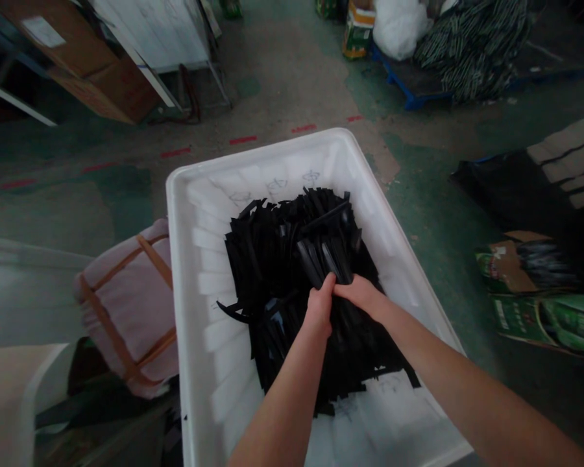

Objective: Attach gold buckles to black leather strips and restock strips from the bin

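Observation:
A large white plastic tub [194, 259] holds a thick pile of flat black strips [257, 259]. Over the right part of the pile, my left hand [322, 305] and my right hand [357, 292] meet side by side, their thumbs close together. Between them they grip a bundle of black strips [326, 256], whose far ends fan out away from me. My fingers are wrapped around the bundle and partly hidden beneath it. One loose strip [233, 312] sticks out at the pile's left edge.
Left of the tub is a pink padded item with brown straps [131, 298]. Cardboard boxes [97, 71] stand at the back left. A blue pallet [413, 94] bears a white bag [399, 29] and a dark green heap [481, 45]. Green cartons [549, 318] lie at right.

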